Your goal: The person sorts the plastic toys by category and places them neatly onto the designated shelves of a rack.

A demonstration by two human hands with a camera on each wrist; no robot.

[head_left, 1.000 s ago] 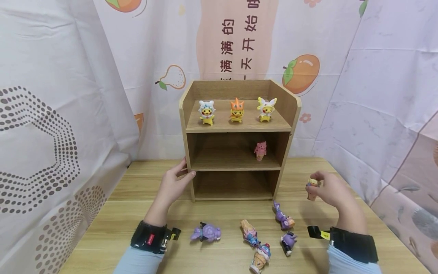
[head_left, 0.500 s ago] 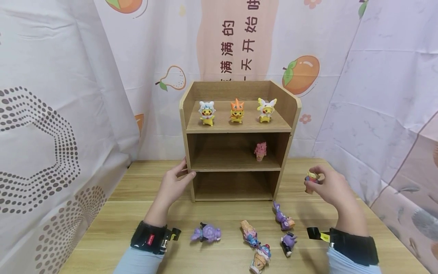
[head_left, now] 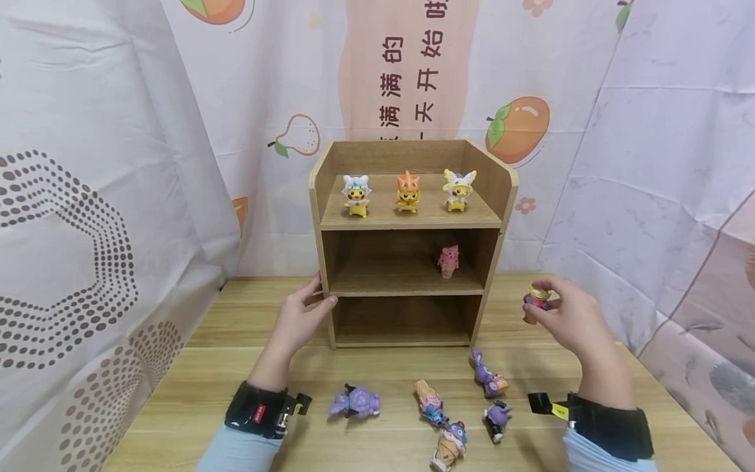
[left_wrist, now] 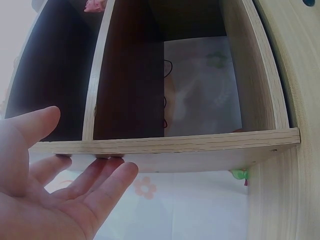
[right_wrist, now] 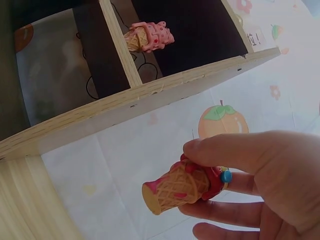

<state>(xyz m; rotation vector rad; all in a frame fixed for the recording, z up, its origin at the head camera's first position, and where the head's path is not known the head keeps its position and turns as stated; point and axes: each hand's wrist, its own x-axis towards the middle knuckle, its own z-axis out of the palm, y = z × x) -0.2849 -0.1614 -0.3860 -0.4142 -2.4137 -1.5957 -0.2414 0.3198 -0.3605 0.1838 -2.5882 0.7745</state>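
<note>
My right hand (head_left: 569,318) pinches an ice-cream-cone figurine (head_left: 536,298) between thumb and fingers, above the table to the right of the wooden shelf (head_left: 407,288). In the right wrist view the waffle cone (right_wrist: 175,192) points to the lower left, with red and pink on it; its upper part is mostly covered by the fingers. My left hand (head_left: 302,318) touches the shelf's left side panel with extended fingertips, the thumb beside the front edge. On the middle level stands a pink cone figurine (head_left: 449,261) at the right.
Three yellow figurines, such as the orange-hooded one (head_left: 408,191), stand on the top level. On the table (head_left: 283,452) lie a purple figurine (head_left: 355,401), two cone figurines (head_left: 449,446), and two more purple ones (head_left: 497,419) to the right. A printed curtain (head_left: 271,78) hangs behind.
My right hand has lifted the cone figurine a little higher, and the figurine has turned in the fingers, showing more red. The left hand has stayed at the shelf's side.
</note>
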